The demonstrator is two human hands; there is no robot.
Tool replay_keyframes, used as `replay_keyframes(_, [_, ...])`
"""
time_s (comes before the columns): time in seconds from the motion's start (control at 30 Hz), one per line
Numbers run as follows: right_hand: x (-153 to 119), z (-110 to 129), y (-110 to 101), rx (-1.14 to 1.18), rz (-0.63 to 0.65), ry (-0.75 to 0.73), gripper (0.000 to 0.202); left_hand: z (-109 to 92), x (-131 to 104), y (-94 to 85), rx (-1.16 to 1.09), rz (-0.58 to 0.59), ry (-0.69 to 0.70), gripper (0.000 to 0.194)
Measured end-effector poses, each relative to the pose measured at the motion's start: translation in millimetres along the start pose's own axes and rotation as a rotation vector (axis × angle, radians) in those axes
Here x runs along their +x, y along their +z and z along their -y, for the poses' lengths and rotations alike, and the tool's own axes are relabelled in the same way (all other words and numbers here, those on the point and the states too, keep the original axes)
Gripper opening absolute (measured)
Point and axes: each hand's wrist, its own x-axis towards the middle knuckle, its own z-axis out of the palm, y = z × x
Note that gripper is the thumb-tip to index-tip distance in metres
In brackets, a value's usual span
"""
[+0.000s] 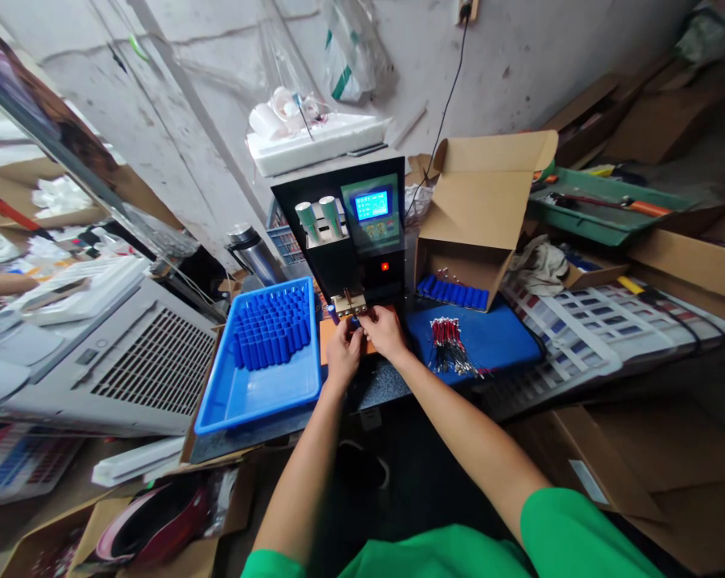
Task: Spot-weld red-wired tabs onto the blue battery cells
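Observation:
My left hand (343, 355) and my right hand (384, 331) meet at the front of a black spot welder (371, 277) with a lit blue display. Between their fingertips shows a bit of a blue battery cell (355, 323), just below the welder's brass electrode block (350, 305). The left fingers are closed on the cell. My right thumb and fingers are pinched close beside it; what they grip is hidden. An orange pad (327, 341) lies under the hands. To the left, a blue tray (259, 401) holds many upright blue cells (274, 325).
On the blue mat (510, 333) lies a bundle of red and black wire leads (450, 341). Behind it an open cardboard box (482, 193) contains a row of blue cells (452, 292). A steel flask (257, 253) stands behind the tray. A foam slab (319, 143) rests on the welder.

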Motion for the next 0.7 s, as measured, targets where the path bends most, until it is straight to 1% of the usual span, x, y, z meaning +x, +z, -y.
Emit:
replay_keyframes(0.23, [-1.1, 2.8, -1.0, -0.006, 0.004, -0.001, 0.024, -4.8, -1.0, 0.0, 0.021, -0.008, 0.005, 0.029])
replay_keyframes(0.5, [0.0, 1.0, -1.9, -0.027, 0.01, 0.013, 0.022, -1.0, 0.3, 0.2, -0.001, 0.009, 0.014, 0.033])
replay_keyframes(0.63, [1.4, -1.8, -3.7, -0.041, 0.031, 0.015, 0.024, -0.1, 1.6, 0.3, 0.012, 0.011, -0.003, 0.027])
replay_keyframes(0.7, [0.1, -2.0, -8.4, -0.083, 0.048, -0.013, 0.023, -0.4, 2.5, 0.2, 0.003, 0.013, -0.006, 0.026])
